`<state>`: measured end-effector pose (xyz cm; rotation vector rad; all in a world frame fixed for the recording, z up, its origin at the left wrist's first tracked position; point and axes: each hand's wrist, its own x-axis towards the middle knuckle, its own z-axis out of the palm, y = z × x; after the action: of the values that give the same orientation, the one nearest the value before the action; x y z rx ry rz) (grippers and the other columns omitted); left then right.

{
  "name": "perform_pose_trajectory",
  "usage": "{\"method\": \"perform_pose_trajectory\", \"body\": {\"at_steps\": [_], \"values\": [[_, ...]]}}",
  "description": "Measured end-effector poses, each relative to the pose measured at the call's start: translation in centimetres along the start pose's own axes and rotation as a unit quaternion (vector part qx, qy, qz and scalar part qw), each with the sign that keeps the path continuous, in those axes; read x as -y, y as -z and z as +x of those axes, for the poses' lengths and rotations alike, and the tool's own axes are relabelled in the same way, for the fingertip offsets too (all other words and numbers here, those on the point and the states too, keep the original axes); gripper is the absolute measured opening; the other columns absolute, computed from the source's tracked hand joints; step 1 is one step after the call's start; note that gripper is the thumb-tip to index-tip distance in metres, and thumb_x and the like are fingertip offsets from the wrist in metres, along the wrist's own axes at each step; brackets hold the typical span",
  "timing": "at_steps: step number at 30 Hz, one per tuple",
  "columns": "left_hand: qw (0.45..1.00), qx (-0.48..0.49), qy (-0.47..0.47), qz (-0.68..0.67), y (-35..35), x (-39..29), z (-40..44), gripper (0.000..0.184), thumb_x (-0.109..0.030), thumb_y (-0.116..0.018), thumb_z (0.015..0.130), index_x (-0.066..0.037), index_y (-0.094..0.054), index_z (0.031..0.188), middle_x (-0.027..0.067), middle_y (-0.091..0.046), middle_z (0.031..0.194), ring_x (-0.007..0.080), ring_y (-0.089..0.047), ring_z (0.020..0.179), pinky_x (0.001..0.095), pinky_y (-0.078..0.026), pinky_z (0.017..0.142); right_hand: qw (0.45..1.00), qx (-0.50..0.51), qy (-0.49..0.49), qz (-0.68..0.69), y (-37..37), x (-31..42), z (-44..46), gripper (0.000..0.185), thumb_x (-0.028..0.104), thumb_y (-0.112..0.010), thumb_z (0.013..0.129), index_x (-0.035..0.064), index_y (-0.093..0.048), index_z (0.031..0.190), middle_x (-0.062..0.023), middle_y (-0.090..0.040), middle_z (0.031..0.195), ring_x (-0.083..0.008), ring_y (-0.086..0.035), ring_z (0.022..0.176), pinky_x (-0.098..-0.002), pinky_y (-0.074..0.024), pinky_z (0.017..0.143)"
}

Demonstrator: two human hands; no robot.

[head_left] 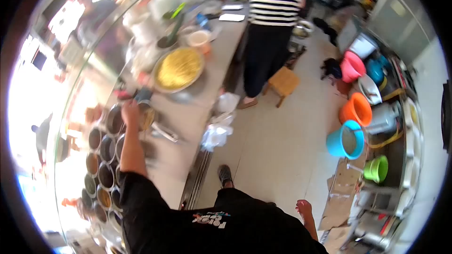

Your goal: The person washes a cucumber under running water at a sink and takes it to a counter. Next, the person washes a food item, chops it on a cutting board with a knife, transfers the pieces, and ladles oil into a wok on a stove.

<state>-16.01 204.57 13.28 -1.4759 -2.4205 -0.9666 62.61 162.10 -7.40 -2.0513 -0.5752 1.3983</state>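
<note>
My left hand [130, 112] reaches out over the counter, at the rim of a dark round container [115, 120]. Its fingers look closed, but blur hides what they hold. Right beside it stands a container with a tan filling [147, 115], and a light-handled utensil [165, 132] lies on the counter. Beyond is a large metal bowl [201, 71] heaped with yellow food [178, 68], perhaps noodles. My right hand [305, 206] hangs low at my side, away from the counter. Its fingers are curled, with a small pale bit at them that I cannot identify.
Several seasoning containers [106, 174] fill the counter's left side along a glass screen [77, 94]. A person in a striped top [278, 0] stands ahead near a wooden stool [284, 83]. On the right are a blue bucket [336, 143], an orange bucket [348, 113] and flattened cardboard [341, 183].
</note>
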Motion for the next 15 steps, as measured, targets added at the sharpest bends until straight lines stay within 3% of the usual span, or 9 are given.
{"method": "perform_pose_trajectory", "body": {"at_steps": [5, 8, 9, 10, 11, 12, 13, 14, 15], "values": [[0.990, -0.122, -0.068, -0.033, 0.9, -14.0, -0.6, 0.029, -0.025, -0.050, 0.087, -0.002, -0.067, 0.095, 0.0205, -0.066, 0.094, 0.0394, -0.061, 0.089, 0.0457, -0.047, 0.080, 0.996, -0.055, -0.024, 0.069, 2.9, -7.1, -3.1, 0.016, 0.014, -0.055, 0.089, 0.0031, -0.061, 0.098, -0.0078, -0.062, 0.074, -0.0161, -0.060, 0.057, -0.0272, -0.0469, 0.047], [0.989, -0.038, -0.119, -0.079, -3.8, -19.8, -0.3, 0.034, -0.029, -0.049, 0.091, 0.000, -0.064, 0.100, 0.0236, -0.064, 0.099, 0.0397, -0.062, 0.083, 0.0455, -0.047, 0.076, 0.977, -0.092, -0.069, 0.180, 2.7, -19.4, -4.3, 0.015, 0.016, -0.054, 0.091, 0.0029, -0.060, 0.093, -0.0077, -0.061, 0.070, -0.0178, -0.058, 0.052, -0.0306, -0.0450, 0.042], [0.975, -0.002, -0.034, -0.219, -0.5, -24.4, -6.6, 0.036, -0.031, -0.048, 0.093, 0.001, -0.063, 0.100, 0.0211, -0.065, 0.102, 0.0332, -0.064, 0.083, 0.0410, -0.048, 0.070, 0.991, -0.118, 0.054, -0.041, 5.2, -22.0, -3.4, 0.030, 0.025, -0.047, 0.088, 0.0057, -0.061, 0.070, -0.0083, -0.060, 0.063, -0.0205, -0.059, 0.050, -0.0337, -0.0466, 0.046], [0.992, 0.047, -0.034, -0.115, -1.2, -23.6, -7.4, 0.035, -0.032, -0.048, 0.095, -0.003, -0.062, 0.108, 0.0168, -0.064, 0.113, 0.0261, -0.065, 0.085, 0.0329, -0.050, 0.067, 0.988, -0.147, 0.023, -0.050, 6.6, -24.9, -3.9, 0.025, 0.020, -0.050, 0.087, 0.0045, -0.060, 0.070, -0.0088, -0.059, 0.063, -0.0200, -0.058, 0.050, -0.0347, -0.0448, 0.044], [0.949, 0.147, -0.159, 0.229, -6.5, -20.5, -5.3, 0.036, -0.030, -0.050, 0.094, -0.007, -0.057, 0.120, 0.0122, -0.064, 0.116, 0.0232, -0.065, 0.093, 0.0310, -0.052, 0.073, 0.983, -0.175, -0.010, -0.057, 7.6, -25.5, -6.3, 0.020, 0.014, -0.053, 0.086, 0.0033, -0.059, 0.070, -0.0093, -0.059, 0.063, -0.0194, -0.057, 0.050, -0.0357, -0.0429, 0.043], [0.739, -0.001, -0.445, 0.505, -7.5, -18.3, -10.2, 0.040, -0.028, -0.050, 0.093, -0.008, -0.051, 0.128, 0.0096, -0.065, 0.113, 0.0251, -0.065, 0.096, 0.0353, -0.053, 0.080, 0.981, -0.183, -0.057, 0.032, 9.4, -25.3, -9.4, 0.028, 0.019, -0.048, 0.086, 0.0034, -0.058, 0.065, -0.0090, -0.055, 0.057, -0.0202, -0.055, 0.047, -0.0359, -0.0435, 0.042], [0.832, -0.077, -0.471, 0.284, -13.5, -15.4, -13.1, 0.037, -0.028, -0.048, 0.092, -0.010, -0.057, 0.123, 0.0116, -0.066, 0.109, 0.0290, -0.065, 0.096, 0.0425, -0.052, 0.081, 0.969, -0.188, -0.107, 0.120, 10.3, -25.5, -12.2, 0.036, 0.023, -0.042, 0.087, 0.0036, -0.056, 0.060, -0.0087, -0.052, 0.050, -0.0210, -0.054, 0.044, -0.0360, -0.0440, 0.042], [0.942, 0.246, -0.154, 0.171, -6.2, -26.8, -19.9, 0.034, -0.028, -0.048, 0.091, -0.008, -0.062, 0.114, 0.0179, -0.066, 0.104, 0.0332, -0.064, 0.095, 0.0464, -0.050, 0.081, 0.973, -0.176, -0.094, 0.112, 11.8, -26.0, -11.8, 0.036, 0.023, -0.042, 0.087, 0.0036, -0.056, 0.060, -0.0087, -0.052, 0.050, -0.0210, -0.054, 0.044, -0.0360, -0.0440, 0.042], [0.887, 0.268, -0.283, 0.247, -9.7, -29.1, -23.0, 0.031, -0.025, -0.047, 0.091, -0.004, -0.067, 0.101, 0.0212, -0.066, 0.098, 0.0345, -0.064, 0.095, 0.0473, -0.050, 0.079, 0.955, -0.211, -0.092, 0.187, 11.0, -28.0, -14.2, 0.031, 0.020, -0.043, 0.087, 0.0040, -0.056, 0.063, -0.0080, -0.051, 0.052, -0.0201, -0.053, 0.045, -0.0355, -0.0432, 0.042]]}}
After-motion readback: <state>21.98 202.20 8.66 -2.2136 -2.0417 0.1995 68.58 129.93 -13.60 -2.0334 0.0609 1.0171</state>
